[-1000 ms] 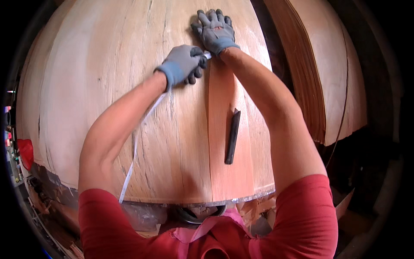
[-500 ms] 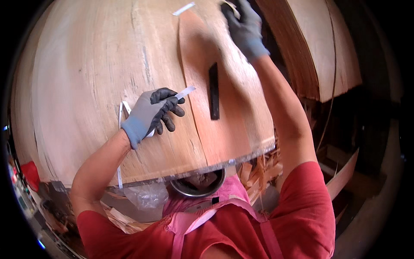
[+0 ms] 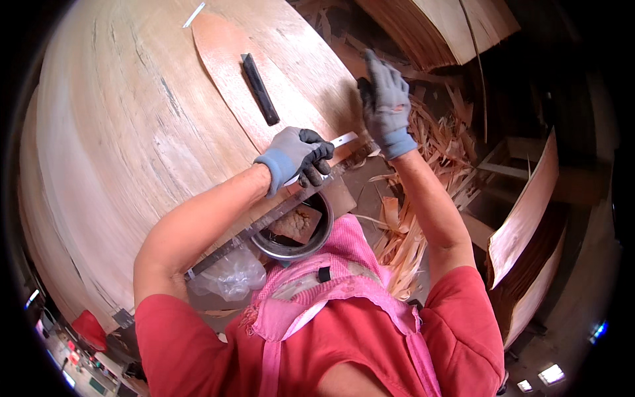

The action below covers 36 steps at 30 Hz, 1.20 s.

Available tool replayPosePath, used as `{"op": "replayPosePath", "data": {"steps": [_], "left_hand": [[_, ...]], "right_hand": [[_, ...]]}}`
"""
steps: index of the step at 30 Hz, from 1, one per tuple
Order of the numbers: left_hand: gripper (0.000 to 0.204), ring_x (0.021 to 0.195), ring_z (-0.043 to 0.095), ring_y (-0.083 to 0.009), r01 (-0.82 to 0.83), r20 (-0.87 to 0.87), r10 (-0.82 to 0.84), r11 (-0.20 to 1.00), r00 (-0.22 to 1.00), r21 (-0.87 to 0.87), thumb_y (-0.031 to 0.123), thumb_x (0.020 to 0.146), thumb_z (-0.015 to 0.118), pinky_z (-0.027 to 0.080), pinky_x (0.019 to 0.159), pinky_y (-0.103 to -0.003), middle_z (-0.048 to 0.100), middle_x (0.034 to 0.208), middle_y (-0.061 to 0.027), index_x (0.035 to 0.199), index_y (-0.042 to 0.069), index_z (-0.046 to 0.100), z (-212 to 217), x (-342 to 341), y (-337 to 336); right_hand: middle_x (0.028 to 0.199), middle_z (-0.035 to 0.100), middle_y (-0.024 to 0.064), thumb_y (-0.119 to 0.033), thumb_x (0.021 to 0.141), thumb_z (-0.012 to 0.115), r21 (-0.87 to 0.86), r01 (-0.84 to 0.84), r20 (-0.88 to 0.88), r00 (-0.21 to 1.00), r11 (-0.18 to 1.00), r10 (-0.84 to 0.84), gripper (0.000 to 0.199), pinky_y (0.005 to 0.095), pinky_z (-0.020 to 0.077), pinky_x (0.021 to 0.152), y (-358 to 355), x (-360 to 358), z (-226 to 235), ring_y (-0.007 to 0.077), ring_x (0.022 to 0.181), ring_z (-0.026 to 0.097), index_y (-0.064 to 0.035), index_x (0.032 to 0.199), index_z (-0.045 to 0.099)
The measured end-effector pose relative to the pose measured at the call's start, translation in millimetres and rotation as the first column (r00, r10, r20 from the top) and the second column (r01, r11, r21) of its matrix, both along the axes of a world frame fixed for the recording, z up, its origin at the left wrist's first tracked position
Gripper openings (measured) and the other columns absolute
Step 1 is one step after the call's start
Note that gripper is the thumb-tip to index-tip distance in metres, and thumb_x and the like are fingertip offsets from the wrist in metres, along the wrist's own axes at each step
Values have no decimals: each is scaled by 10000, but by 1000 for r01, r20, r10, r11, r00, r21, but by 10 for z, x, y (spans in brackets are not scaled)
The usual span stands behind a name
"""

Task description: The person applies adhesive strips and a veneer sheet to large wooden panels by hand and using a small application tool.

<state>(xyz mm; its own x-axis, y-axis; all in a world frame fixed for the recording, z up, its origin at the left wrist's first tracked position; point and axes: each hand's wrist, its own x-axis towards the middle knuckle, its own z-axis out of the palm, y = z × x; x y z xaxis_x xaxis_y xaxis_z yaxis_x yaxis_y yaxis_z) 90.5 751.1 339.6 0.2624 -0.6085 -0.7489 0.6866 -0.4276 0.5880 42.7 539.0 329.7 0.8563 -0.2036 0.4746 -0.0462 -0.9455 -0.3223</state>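
In a grey glove, my left hand [image 3: 301, 157] pinches a short white strip of tape [image 3: 344, 139] near the front right corner of a wide pale veneer sheet [image 3: 112, 145]. My gloved right hand [image 3: 387, 102] is just past the sheet's right edge, fingers stretched out, with nothing visible in it. A long reddish veneer piece [image 3: 221, 49] with a curved left edge lies on the sheet, partly behind my left hand. On it rests a black bar-shaped tool [image 3: 261, 89] with a thin grey tip. Another white tape piece [image 3: 194, 14] sticks at the reddish piece's far end.
Below the front edge is a round metal bowl [image 3: 284, 253] with a brownish block in it. A clear plastic bag [image 3: 231, 274] is left of the bowl. Wood strips [image 3: 440, 155] cover the floor at right. Another veneer stack [image 3: 410, 30] stands at the far right.
The view has swung, shifting the sheet left. My right hand has come back from the far right edge and the pale sliver in it is gone. My left hand, still holding tape, is nearer the right corner.
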Motion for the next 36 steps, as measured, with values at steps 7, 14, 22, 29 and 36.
{"op": "replayPosePath", "data": {"steps": [7,14,22,29,36], "left_hand": [[178,468,554,-169,-113,-85,106,990,991,-83,176,939,659,400,392,-272,599,632,-104,845,29,621,-56,-151,-72],[246,464,609,-171,-97,85,88,989,993,115,241,923,641,474,410,-269,670,682,-103,851,5,648,713,-444,785],[233,457,603,-142,-216,299,131,938,945,271,201,892,678,447,387,-260,654,622,-83,811,-17,696,40,-661,1586],[250,456,616,-144,-188,342,82,938,936,291,216,905,667,456,401,-265,668,616,-79,808,-11,706,43,-650,1543],[238,481,636,-143,-161,442,47,962,896,222,183,918,612,480,414,-269,683,638,-76,802,-1,709,88,-674,1557]], "right_hand": [[1376,524,140,-293,938,563,-85,-80,-60,995,993,75,559,465,344,1057,377,19,-182,339,1310,451,-120,1450,419],[1451,459,177,-435,975,485,-99,-38,-139,990,994,24,592,477,290,1107,309,16,-397,377,1357,402,-156,1486,382],[1418,502,153,-425,975,498,-152,-43,-133,991,988,23,560,461,305,1090,369,70,-398,357,1336,427,-149,1456,424],[1398,504,163,-370,946,563,-199,-80,-67,995,977,68,576,480,336,1073,512,22,-147,359,1318,436,-129,1451,424],[1448,442,150,-262,895,608,-164,-379,-136,923,911,360,636,461,337,1100,1827,-2,-76,364,1312,436,-159,1484,392]]}}
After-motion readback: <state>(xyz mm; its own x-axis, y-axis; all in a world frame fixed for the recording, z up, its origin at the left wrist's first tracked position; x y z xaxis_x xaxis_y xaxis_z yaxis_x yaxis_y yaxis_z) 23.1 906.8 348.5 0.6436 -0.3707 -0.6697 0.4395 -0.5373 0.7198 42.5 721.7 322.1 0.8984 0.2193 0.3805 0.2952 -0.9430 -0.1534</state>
